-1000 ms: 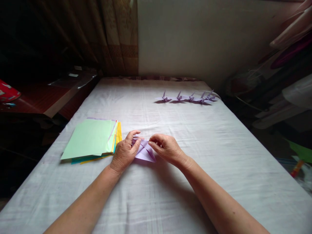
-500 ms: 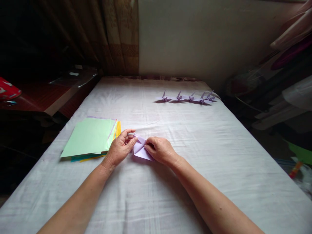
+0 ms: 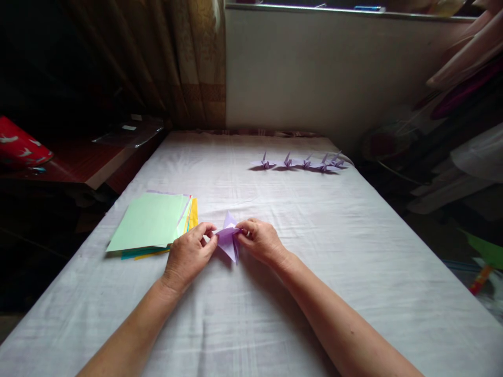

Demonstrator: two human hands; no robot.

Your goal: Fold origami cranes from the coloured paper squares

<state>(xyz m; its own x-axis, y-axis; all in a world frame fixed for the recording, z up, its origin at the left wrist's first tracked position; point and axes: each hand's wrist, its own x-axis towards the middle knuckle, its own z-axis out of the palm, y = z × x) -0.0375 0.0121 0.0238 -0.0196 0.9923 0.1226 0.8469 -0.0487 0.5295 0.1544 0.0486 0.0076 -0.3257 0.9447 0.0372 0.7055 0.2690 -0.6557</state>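
Unprinted purple folded paper [image 3: 229, 238] between left hand [image 3: 188, 254] and right hand [image 3: 260, 240]

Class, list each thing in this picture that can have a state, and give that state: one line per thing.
Purple paper: partly folded, pinched from both sides, one point up, one down.
Left hand: fingers closed on the paper's left edge.
Right hand: fingers closed on the paper's right edge.
Stack of coloured sheets: flat, unfolded, green sheet on top.
Purple paper cranes: finished, standing in a row.
Curtain: hanging, drawn to the left.
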